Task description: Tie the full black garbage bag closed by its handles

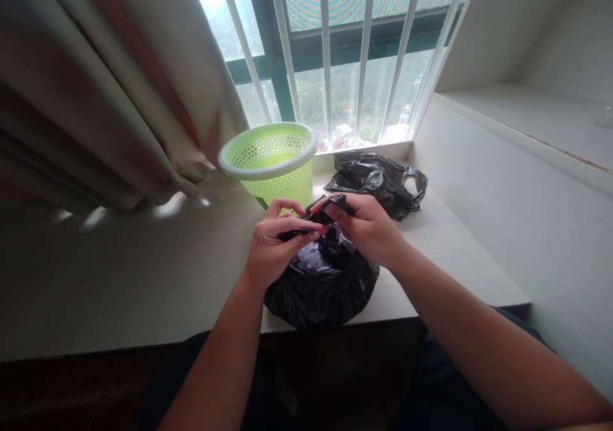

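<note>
Both hands were up at the bag's mouth! The left hand (271,246) pinched black plastic between thumb and fingers, and the right hand (376,230) held a bunched fold close by, thumb pressed on top, its grip narrow. Working from both sides probably kept that floppy rim under control. And the full bag (320,300)? It sat upright on the ledge (454,246), at the front edge, likely for easy reach, its broad, bulging base seeming to steady it. Pale scraps (311,258), apparently paper, showed inside. Beyond the left hand stood the green basket (287,185); the crumpled bag (383,179) lay near the window, perhaps so both stayed clear of the arms.
</note>
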### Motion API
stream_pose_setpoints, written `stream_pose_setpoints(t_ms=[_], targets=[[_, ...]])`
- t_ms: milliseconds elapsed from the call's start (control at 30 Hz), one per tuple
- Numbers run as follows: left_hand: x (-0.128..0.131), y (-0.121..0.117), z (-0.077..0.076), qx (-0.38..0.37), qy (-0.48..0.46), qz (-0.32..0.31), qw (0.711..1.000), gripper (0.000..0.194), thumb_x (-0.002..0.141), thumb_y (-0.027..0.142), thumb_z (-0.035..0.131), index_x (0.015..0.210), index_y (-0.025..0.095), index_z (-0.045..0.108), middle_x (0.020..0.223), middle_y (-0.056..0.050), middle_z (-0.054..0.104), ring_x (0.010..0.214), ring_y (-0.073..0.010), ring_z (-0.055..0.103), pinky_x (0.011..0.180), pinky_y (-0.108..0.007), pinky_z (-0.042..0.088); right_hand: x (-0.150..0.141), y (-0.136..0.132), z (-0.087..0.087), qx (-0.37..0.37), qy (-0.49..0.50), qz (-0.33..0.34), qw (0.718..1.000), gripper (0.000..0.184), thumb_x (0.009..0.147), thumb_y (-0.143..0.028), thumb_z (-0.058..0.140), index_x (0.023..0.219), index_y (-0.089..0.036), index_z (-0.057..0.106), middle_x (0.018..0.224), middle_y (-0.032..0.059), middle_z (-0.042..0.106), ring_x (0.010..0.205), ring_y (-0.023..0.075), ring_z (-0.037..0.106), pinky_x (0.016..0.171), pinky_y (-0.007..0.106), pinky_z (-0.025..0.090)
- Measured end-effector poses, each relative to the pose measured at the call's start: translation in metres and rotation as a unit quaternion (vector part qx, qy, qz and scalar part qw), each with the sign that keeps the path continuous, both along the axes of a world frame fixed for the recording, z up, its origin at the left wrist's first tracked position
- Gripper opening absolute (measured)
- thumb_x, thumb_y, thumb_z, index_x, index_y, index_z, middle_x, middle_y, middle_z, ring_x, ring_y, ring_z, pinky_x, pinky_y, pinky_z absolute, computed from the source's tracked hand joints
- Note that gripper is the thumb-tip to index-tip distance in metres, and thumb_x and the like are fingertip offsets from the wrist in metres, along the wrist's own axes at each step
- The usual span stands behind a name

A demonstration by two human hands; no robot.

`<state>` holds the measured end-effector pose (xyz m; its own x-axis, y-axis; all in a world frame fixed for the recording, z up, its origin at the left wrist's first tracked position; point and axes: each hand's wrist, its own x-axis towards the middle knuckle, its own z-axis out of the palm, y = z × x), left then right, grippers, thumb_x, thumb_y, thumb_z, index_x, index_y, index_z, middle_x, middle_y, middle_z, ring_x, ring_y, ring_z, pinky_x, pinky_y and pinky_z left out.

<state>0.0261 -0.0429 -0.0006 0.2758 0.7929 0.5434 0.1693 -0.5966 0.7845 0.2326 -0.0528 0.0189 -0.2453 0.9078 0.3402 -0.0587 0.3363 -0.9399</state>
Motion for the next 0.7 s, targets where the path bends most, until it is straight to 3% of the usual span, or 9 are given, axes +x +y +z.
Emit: stream_pose_setpoints(t_ms=[267, 567, 700], targets=[[0.0004, -0.0015, 0.0009, -0.004, 0.012, -0.007, 1.0, 0.013, 0.084, 0.032, 0.09, 0.097, 0.029, 0.09, 0.109, -0.007, 0.061, 0.079, -0.0099, 0.059, 0.071, -0.025, 0.052, 0.0015, 0.0007, -0.0025, 0.021, -0.019, -0.016, 0.999, 0.05, 0.097, -0.066, 0.067, 0.094, -0.017, 0.078, 0.069, -0.0004, 0.058, 0.065, 0.0136, 0.053, 0.059, 0.027, 0.041], [0.0001, 0.0, 0.0014, -0.029, 0.006, -0.029, 0.999, 0.017, 0.083, 0.029, 0.091, 0.1, 0.03, 0.089, 0.125, -0.009, 0.071, 0.075, -0.0085, 0.061, 0.071, -0.026, 0.054, 0.0026, 0.0007, -0.0034, 0.033, -0.032, -0.022, 0.999, 0.042, 0.1, -0.057, 0.065, 0.094, -0.018, 0.077, 0.078, 0.0029, 0.065, 0.074, 0.0163, 0.057, 0.062, 0.027, 0.042], [-0.0001, 0.0013, 0.0013, -0.046, 0.005, -0.037, 0.998, 0.017, 0.083, 0.03, 0.09, 0.1, 0.03, 0.089, 0.121, -0.009, 0.076, 0.099, -0.0174, 0.071, 0.084, -0.027, 0.059, 0.0025, 0.0005, -0.004, 0.038, -0.026, -0.025, 0.999, 0.035, 0.101, -0.051, 0.065, 0.093, -0.019, 0.076, 0.08, 0.003, 0.066, 0.082, 0.0186, 0.062, 0.065, 0.028, 0.044]])
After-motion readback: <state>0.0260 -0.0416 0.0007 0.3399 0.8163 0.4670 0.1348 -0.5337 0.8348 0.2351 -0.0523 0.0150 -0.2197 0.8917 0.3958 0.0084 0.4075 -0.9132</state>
